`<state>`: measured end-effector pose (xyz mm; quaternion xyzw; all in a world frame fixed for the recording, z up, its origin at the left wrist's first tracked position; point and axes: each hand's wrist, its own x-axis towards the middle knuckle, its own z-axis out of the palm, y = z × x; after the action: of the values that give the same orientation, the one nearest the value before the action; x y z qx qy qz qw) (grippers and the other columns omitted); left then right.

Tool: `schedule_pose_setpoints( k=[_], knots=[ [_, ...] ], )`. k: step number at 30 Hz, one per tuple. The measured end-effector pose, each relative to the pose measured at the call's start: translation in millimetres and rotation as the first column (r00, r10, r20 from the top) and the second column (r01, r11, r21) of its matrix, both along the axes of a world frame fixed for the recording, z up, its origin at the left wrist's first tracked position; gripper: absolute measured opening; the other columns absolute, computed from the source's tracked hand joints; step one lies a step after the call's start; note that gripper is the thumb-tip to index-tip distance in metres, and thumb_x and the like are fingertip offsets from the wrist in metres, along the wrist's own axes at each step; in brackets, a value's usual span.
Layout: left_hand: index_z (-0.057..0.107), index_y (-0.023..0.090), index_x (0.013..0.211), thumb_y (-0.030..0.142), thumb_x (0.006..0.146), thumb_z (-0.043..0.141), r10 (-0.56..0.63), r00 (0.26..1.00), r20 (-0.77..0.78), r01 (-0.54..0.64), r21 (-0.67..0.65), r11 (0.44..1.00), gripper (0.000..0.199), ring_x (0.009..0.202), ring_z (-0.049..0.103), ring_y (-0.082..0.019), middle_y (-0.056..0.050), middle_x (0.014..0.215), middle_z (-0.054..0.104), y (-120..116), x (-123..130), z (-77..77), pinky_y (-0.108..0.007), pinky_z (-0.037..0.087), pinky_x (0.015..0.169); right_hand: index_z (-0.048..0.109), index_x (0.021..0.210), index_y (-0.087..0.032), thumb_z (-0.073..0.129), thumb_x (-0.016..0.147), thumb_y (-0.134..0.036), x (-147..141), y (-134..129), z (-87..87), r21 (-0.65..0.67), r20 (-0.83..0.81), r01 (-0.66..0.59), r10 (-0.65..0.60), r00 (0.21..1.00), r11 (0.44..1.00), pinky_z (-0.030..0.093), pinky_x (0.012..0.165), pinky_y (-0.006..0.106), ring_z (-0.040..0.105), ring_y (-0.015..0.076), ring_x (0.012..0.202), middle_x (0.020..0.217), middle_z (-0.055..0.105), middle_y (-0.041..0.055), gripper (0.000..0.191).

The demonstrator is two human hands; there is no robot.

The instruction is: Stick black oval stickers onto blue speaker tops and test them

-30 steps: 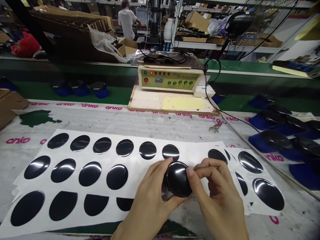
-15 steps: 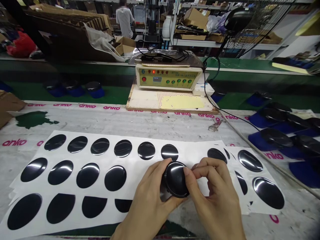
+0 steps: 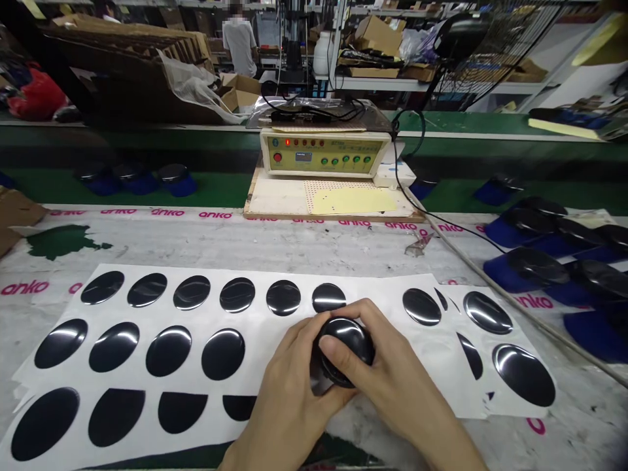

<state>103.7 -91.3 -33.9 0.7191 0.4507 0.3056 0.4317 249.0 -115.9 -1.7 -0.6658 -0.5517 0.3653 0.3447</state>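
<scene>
My left hand (image 3: 294, 379) wraps round the side of a round object with a glossy black top (image 3: 350, 333), held above the white sheet. On the far side my right hand (image 3: 380, 366) curls about the same object, its thumb lying flat across the top. The object's lower part is mostly hidden by my fingers. Beneath and to the left spreads a white backing sheet (image 3: 191, 314) with rows of shiny black round stickers (image 3: 223, 354). Some stickers in the front row show as cut-off discs. Another sheet piece at the right bears more black discs (image 3: 524, 374) and slivers.
A control box (image 3: 324, 156) with lit red light and green buttons sits on a board behind. Several blue, black-topped round pieces (image 3: 527, 268) stand at the right, others on the green belt (image 3: 220, 186). A grey cable (image 3: 471, 261) crosses the right side. A person (image 3: 239, 42) stands far back.
My right hand has gone from pinching at the top's right edge to wrapping round the object, its thumb now across the top. The view has shifted slightly.
</scene>
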Motion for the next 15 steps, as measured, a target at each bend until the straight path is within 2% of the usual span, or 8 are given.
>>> schedule_pose_setpoints(
  k=[2,6,11,13,15],
  knots=[
    [0.05,0.03,0.124,0.028,0.072,0.076,0.022,1.0,0.019,-0.022,-0.018,1.0,0.059,0.109,0.061,-0.024,-0.003,0.121,0.063,0,1,1.0,-0.041,0.052,0.091,0.058,0.094,-0.023,0.048,0.093,-0.039,-5,4,-1.7,0.059,-0.022,0.023,-0.021,1.0,0.998,0.047,0.071,0.027,0.059,0.016,0.083,0.091,0.061,0.0014,0.019],
    [0.052,0.032,0.123,0.027,0.069,0.078,0.061,0.998,0.026,-0.059,-0.067,0.996,0.06,0.111,0.06,-0.024,-0.001,0.121,0.063,0,3,5.6,-0.041,0.05,0.093,0.06,0.088,-0.021,0.038,0.098,-0.039,-3,4,-6.1,0.126,-0.088,0.081,-0.071,0.994,0.989,0.046,0.071,0.026,0.059,0.0152,0.08,0.086,0.061,0.0019,0.03],
    [0.053,0.034,0.121,0.021,0.065,0.08,0.07,0.997,0.032,-0.066,-0.117,0.991,0.063,0.113,0.058,-0.022,0.001,0.122,0.063,1,6,8.6,-0.041,0.048,0.096,0.062,0.103,-0.023,0.04,0.097,-0.042,2,0,-11.0,0.136,-0.14,0.032,-0.012,0.99,0.99,0.046,0.087,0.029,0.059,0.0178,0.099,0.103,0.063,0.0042,0.03],
    [0.054,0.034,0.12,0.019,0.065,0.079,0.082,0.996,0.034,-0.077,-0.134,0.988,0.063,0.114,0.058,-0.023,0.001,0.122,0.063,-2,7,8.9,-0.041,0.047,0.098,0.064,0.099,-0.021,0.04,0.096,-0.047,2,0,-14.0,0.095,-0.17,0.112,-0.094,0.981,0.989,0.051,0.071,0.028,0.063,0.018,0.079,0.084,0.064,0.0035,0.036],
    [0.055,0.033,0.12,0.015,0.062,0.078,0.111,0.994,0.018,-0.107,-0.139,0.984,0.064,0.115,0.058,-0.024,0.001,0.122,0.063,-7,5,12.0,-0.043,0.047,0.099,0.065,0.094,-0.02,0.037,0.094,-0.055,2,-1,-14.6,0.01,-0.254,0.221,-0.211,0.944,0.975,0.048,0.048,0.027,0.056,0.0163,0.051,0.057,0.055,-0.0012,0.045]
  ],
)
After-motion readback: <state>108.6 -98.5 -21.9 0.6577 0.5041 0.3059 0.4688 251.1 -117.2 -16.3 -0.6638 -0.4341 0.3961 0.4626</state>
